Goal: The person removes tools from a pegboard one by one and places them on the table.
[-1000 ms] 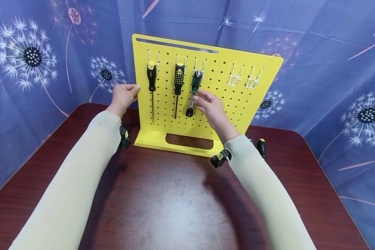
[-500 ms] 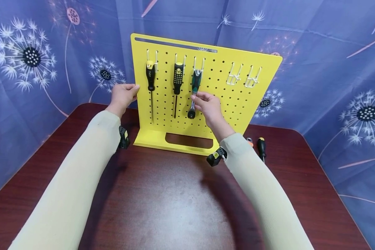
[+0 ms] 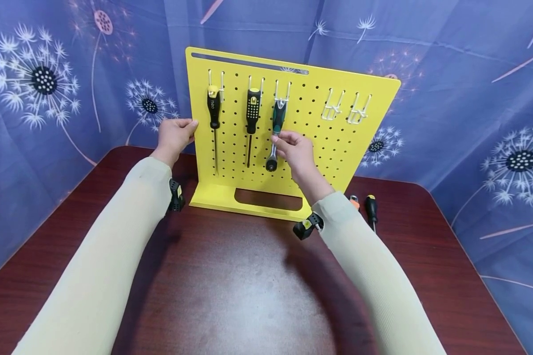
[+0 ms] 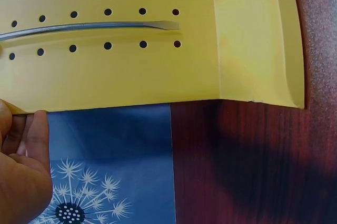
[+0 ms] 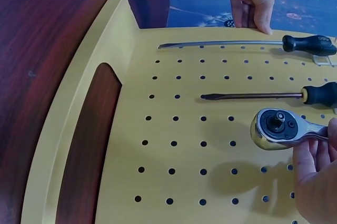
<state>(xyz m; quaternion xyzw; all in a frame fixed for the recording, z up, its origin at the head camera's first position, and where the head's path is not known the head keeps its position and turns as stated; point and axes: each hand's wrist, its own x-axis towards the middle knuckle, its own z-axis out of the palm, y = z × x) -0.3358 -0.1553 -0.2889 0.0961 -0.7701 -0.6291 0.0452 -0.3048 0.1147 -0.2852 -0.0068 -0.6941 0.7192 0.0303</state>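
Note:
A yellow pegboard stands upright on the table. My left hand pinches its left edge between thumb and fingers, which the left wrist view also shows. With my right hand I pinch the metal shaft of a ratchet wrench, whose black and green handle sits up in the third white hook. Its round head points down, in front of the board. Two flathead screwdrivers hang to its left: a long one on the first hook and a shorter one with a dotted handle on the second.
Two white wire hooks on the board's right side hold nothing. On the table behind my right forearm lie a black screwdriver with a yellow end and an orange-ended tool, partly hidden. A blue patterned curtain hangs behind.
My right hand has shifted slightly left and closed its pinch on the ratchet's shaft; the ratchet's lower end has swung a little to the right. My left hand stays at the board's edge.

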